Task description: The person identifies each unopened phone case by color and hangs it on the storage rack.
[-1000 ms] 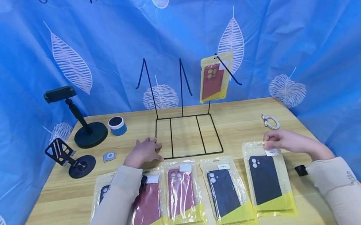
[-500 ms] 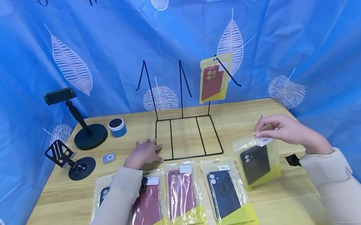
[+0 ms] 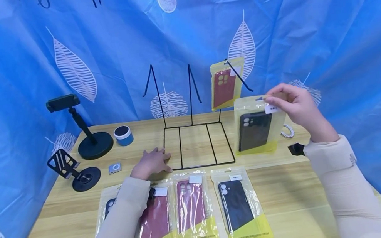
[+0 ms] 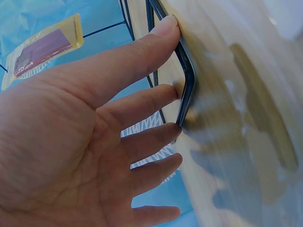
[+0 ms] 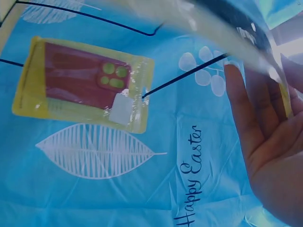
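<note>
My right hand [image 3: 297, 104] pinches the top edge of a clear-and-yellow bag with a black phone case [image 3: 256, 131], held upright above the table, right of the black wire rack [image 3: 198, 124]. My left hand [image 3: 150, 164] has its fingers spread; in the left wrist view its thumb [image 4: 164, 29] touches the rack's base near the front left corner. A bagged red phone case [image 3: 223, 88] hangs on the rack's right hook, seen also in the right wrist view. In front lie bagged cases: a dark one [image 3: 237, 203], a red one [image 3: 191, 208], and others partly covered by my left sleeve.
Two black phone stands [image 3: 95, 144] [image 3: 86, 179] stand at the left, near a blue-and-white round jar [image 3: 123, 135] and a small silver square player [image 3: 114, 168]. A white cable [image 3: 287, 132] lies partly hidden behind the held bag. Blue patterned cloth surrounds the table.
My right hand has lifted the bagged black phone case off the table, up and forward toward the rack's right hook. My left hand has stayed at the rack's base.
</note>
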`<action>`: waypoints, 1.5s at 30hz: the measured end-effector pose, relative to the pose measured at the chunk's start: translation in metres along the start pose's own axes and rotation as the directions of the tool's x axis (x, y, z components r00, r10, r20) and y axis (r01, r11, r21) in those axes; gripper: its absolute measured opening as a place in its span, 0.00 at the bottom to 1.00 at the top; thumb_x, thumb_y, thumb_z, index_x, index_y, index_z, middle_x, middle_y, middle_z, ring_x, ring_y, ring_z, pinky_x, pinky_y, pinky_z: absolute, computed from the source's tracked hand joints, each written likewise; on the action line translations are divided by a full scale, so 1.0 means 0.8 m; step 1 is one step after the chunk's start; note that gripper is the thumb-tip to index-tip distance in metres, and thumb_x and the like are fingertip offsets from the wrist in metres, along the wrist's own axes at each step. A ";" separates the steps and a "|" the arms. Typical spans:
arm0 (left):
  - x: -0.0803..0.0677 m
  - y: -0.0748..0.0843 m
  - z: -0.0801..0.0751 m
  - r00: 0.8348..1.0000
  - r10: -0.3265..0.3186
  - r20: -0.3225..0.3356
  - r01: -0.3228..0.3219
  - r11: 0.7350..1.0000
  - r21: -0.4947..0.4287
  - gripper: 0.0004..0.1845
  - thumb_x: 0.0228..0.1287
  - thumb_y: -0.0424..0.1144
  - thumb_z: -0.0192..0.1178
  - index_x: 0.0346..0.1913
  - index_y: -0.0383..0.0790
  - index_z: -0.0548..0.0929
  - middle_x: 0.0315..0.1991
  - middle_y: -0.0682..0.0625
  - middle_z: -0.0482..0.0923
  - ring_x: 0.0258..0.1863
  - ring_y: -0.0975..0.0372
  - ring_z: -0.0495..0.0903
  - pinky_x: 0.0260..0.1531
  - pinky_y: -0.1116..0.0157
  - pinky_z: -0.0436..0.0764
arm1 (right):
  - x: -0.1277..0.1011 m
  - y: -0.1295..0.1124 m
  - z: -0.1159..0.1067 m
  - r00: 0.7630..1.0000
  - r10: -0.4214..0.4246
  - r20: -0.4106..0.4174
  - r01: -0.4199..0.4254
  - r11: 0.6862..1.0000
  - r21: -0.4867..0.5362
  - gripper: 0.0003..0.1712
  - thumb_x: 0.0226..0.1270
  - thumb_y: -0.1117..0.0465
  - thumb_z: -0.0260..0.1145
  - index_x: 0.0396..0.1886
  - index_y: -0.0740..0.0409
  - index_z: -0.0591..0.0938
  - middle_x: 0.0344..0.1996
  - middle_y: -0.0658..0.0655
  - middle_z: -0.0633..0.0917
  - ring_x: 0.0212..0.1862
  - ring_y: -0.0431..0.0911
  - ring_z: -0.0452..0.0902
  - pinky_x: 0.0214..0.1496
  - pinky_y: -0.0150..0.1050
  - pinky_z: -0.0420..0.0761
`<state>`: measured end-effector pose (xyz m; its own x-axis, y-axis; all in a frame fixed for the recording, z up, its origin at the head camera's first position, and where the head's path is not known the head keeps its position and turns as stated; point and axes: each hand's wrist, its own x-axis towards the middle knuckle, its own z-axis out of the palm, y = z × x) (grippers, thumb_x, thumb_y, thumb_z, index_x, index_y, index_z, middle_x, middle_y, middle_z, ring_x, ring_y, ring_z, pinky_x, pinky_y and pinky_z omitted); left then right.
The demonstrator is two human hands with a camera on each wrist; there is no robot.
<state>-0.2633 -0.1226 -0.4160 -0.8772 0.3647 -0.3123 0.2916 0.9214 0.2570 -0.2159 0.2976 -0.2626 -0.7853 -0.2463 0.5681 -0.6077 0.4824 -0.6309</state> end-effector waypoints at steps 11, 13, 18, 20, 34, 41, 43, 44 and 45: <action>-0.003 0.002 -0.002 1.000 0.005 0.005 -0.005 1.000 -0.006 0.37 0.63 0.50 0.67 0.72 0.42 0.69 0.77 0.36 0.54 0.77 0.39 0.49 0.72 0.31 0.39 | 0.033 0.009 0.016 0.996 0.050 -0.076 -0.048 0.999 0.021 0.11 0.71 0.63 0.63 0.50 0.62 0.83 0.42 0.37 0.84 0.27 0.34 0.77 0.25 0.25 0.74; -0.004 0.002 -0.003 1.000 0.001 0.006 -0.001 1.000 -0.009 0.37 0.63 0.49 0.67 0.72 0.41 0.69 0.78 0.36 0.53 0.78 0.40 0.49 0.72 0.32 0.39 | 0.035 0.014 0.020 0.996 0.066 -0.068 -0.064 0.998 0.029 0.14 0.72 0.62 0.63 0.55 0.59 0.82 0.45 0.38 0.83 0.18 0.35 0.69 0.16 0.30 0.67; -0.005 0.003 -0.004 1.000 -0.001 -0.003 0.001 1.000 -0.001 0.36 0.63 0.48 0.66 0.72 0.41 0.69 0.78 0.37 0.54 0.77 0.40 0.49 0.73 0.32 0.40 | 0.044 0.021 0.030 0.996 0.062 -0.067 -0.063 0.998 -0.004 0.19 0.73 0.60 0.62 0.62 0.52 0.81 0.41 0.36 0.84 0.11 0.41 0.55 0.12 0.38 0.58; -0.005 0.003 -0.004 1.000 -0.002 -0.005 0.002 1.000 0.001 0.36 0.63 0.49 0.66 0.72 0.41 0.69 0.78 0.37 0.54 0.78 0.40 0.49 0.73 0.32 0.41 | 0.049 0.022 0.033 0.995 0.070 -0.073 -0.072 0.997 -0.024 0.18 0.73 0.58 0.63 0.60 0.50 0.83 0.38 0.32 0.85 0.12 0.41 0.55 0.13 0.36 0.58; -0.003 0.000 -0.005 1.000 0.000 -0.003 0.000 1.000 0.016 0.37 0.62 0.50 0.67 0.72 0.42 0.70 0.77 0.37 0.55 0.77 0.39 0.51 0.71 0.30 0.42 | 0.090 0.038 0.043 0.983 0.152 -0.099 -0.170 0.962 -0.214 0.21 0.72 0.45 0.61 0.62 0.39 0.81 0.53 0.57 0.87 0.19 0.33 0.72 0.14 0.34 0.64; -0.001 0.000 -0.001 1.000 0.001 -0.001 -0.001 1.000 0.018 0.37 0.61 0.52 0.67 0.71 0.43 0.70 0.77 0.38 0.54 0.77 0.40 0.51 0.71 0.30 0.41 | 0.117 0.057 0.047 0.968 0.220 -0.121 -0.249 0.905 -0.344 0.29 0.71 0.37 0.57 0.68 0.39 0.75 0.56 0.58 0.85 0.18 0.43 0.70 0.19 0.39 0.67; -0.001 0.000 0.000 1.000 -0.001 -0.003 0.001 1.000 0.012 0.37 0.61 0.51 0.67 0.71 0.43 0.71 0.77 0.38 0.54 0.77 0.40 0.51 0.72 0.31 0.41 | 0.124 0.061 0.048 0.961 0.242 -0.131 -0.275 0.881 -0.384 0.31 0.71 0.35 0.56 0.69 0.39 0.74 0.49 0.60 0.86 0.19 0.47 0.69 0.22 0.41 0.68; -0.001 0.000 -0.001 1.000 -0.003 -0.004 0.003 1.000 0.006 0.37 0.61 0.51 0.68 0.71 0.43 0.71 0.77 0.38 0.54 0.77 0.40 0.51 0.72 0.31 0.41 | 0.128 0.062 0.049 0.957 0.255 -0.136 -0.289 0.870 -0.399 0.31 0.71 0.34 0.55 0.69 0.39 0.74 0.46 0.60 0.86 0.20 0.49 0.68 0.23 0.42 0.68; -0.001 0.000 -0.001 1.000 -0.006 -0.006 0.006 1.000 -0.002 0.37 0.61 0.51 0.68 0.71 0.43 0.71 0.78 0.38 0.54 0.77 0.40 0.50 0.72 0.31 0.41 | 0.132 0.063 0.051 0.952 0.270 -0.142 -0.304 0.860 -0.409 0.32 0.71 0.34 0.54 0.70 0.38 0.73 0.43 0.61 0.85 0.20 0.51 0.68 0.24 0.44 0.68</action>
<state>-0.2631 -0.1231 -0.4149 -0.8811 0.3586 -0.3082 0.2859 0.9232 0.2569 -0.3344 0.2618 -0.2555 -0.8950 0.0146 0.4459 -0.2351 0.8340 -0.4991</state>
